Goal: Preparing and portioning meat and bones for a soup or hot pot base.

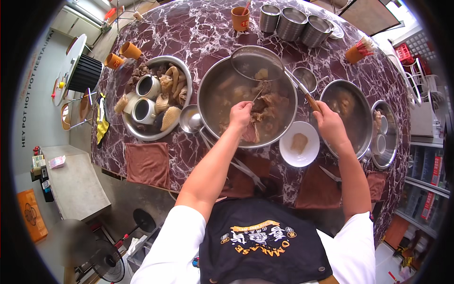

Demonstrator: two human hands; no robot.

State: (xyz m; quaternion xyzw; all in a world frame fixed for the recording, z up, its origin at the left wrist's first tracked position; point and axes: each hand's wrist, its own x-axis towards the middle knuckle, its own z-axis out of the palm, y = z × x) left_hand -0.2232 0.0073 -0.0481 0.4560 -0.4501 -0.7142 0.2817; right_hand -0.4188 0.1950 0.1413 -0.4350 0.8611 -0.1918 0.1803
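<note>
My left hand (241,115) pinches a thin stick (257,96), perhaps a skewer, its far end among the meat pieces (273,106) in a large metal pot (200,103) of cloudy broth. In my right hand (330,123) is the wooden handle of a round mesh strainer (244,67). The strainer's bowl hangs over the pot's far side, and a pale yellowish piece (261,74) shows in it. Near my right hand stands a white bowl (289,156) with a small brown portion inside. A metal ladle (190,120) rests against the pot's left side.
Left of the pot, a metal basin (136,133) holds offal and two jars of dark sauce. On the right are a second broth pot (367,135) and a smaller basin (385,161). Brown towels (147,165), scissors (248,170) and a knife (330,173) lie along the near edge.
</note>
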